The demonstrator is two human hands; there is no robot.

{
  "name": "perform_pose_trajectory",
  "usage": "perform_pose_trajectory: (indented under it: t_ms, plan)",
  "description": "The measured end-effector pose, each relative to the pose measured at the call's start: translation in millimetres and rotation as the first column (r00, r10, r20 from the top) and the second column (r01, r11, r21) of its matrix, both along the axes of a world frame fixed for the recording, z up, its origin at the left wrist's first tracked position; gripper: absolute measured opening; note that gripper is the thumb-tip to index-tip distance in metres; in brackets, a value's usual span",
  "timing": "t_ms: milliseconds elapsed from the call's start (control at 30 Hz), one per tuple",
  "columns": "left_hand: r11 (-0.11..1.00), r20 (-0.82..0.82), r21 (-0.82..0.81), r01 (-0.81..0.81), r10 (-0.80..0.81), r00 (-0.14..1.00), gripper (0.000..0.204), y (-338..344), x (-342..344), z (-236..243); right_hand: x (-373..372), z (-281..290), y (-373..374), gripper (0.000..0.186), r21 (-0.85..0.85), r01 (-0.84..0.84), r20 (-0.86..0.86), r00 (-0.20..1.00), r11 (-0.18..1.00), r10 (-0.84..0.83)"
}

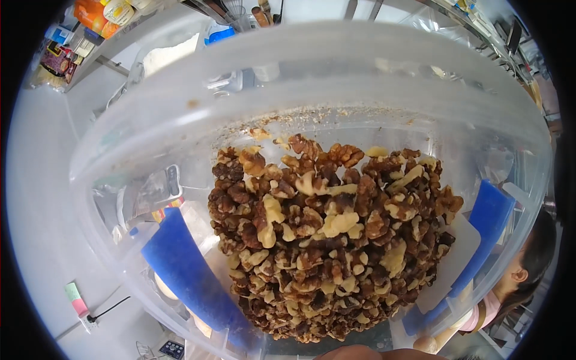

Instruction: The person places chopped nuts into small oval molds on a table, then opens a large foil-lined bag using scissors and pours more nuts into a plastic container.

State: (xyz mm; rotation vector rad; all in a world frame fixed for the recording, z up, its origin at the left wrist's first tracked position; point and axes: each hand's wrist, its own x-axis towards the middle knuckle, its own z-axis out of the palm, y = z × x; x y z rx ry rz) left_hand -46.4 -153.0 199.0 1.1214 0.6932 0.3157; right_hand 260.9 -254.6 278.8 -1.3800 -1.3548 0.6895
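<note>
A large clear plastic bin (312,48) fills most of the view, close up, with its open mouth facing me. A thick heap of shelled walnuts (324,258), brown with pale broken faces, lies inside it, and crumbs cling to the far wall. Blue latches sit on the left (183,270) and right (477,240) sides. Pale, skin-toned patches show blurrily behind the wall beside both latches; I cannot make out fingers there. A skin-toned shape (351,353) shows at the lower edge, cut off. The bin hides my hands, so their grip is not visible.
Bottles and packets (66,45) stand on a shelf at the far left. Utensils (261,15) and a tub of white powder (171,57) are beyond the bin. Another person (531,258) is at the right. A cable and plug (90,318) lie at the lower left.
</note>
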Motion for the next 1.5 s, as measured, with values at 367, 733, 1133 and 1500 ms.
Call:
perform_pose_trajectory:
  t_ms: [367, 733, 1133, 1500]
  plan:
    - [0.992, -0.007, 0.041, -0.117, 0.118, 0.993, 0.125, 2, 4, -7, -10, -13, 4, 0.048, 0.059, 0.057, 0.070, 0.996, 0.997, -0.061]
    - [0.935, 0.012, 0.169, -0.311, 0.313, 0.950, 0.122, 51, 52, -9, -5, -24, 31, 0.048, 0.182, 0.433, 0.349, 0.811, 0.883, -0.470]
    - [0.990, -0.048, 0.046, -0.136, 0.138, 0.989, 0.087, 109, 140, -139, 43, -228, 83, 0.043, -0.480, 0.301, -0.169, 0.890, 0.824, -0.424]
    - [0.987, -0.456, 0.148, -0.066, 0.127, 0.881, 0.068, 90, 158, -258, 34, -308, 84, 0.040, -0.526, 0.586, 0.533, 0.792, 0.617, -0.298]
